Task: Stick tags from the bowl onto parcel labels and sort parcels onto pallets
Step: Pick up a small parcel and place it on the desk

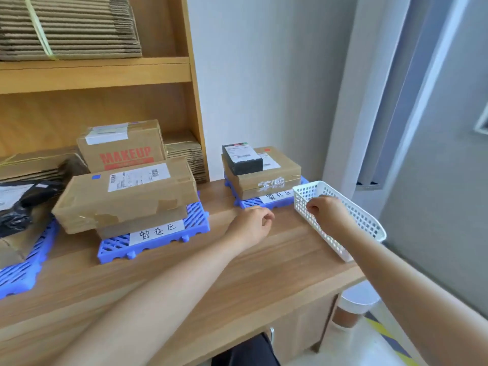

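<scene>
- Parcels (148, 220) are stacked on blue slatted pallets on the wooden table (211, 281), ahead of both hands.
- On the middle pallet (195, 220), a long brown box (118, 204) patched with tape bears a white label with a small blue tag (96, 177) just beside it. A box printed MAKEUP (124, 154) stands above and behind.
- On the right pallet (250, 203), a brown box (272, 178) carries a red tag (267, 149) near its far edge. A small black box (244, 165) with a white label sits on top.
- Left pallet (21, 276) holds a black plastic bag (15, 210) and a brown parcel (13, 249), both partly out of view.
- White mesh basket (367, 223) stands at the table's right edge; what lies in it cannot be made out.
- Right hand (327, 212) reaches into the basket near its left wall, grip drawn together at the fingertips. Whether it pinches anything cannot be told.
- Left hand (250, 225) is over the table between the middle and right pallets, its grip curled closed with nothing showing in it.
- Flattened cartons (66, 27) fill the wooden shelf behind.
</scene>
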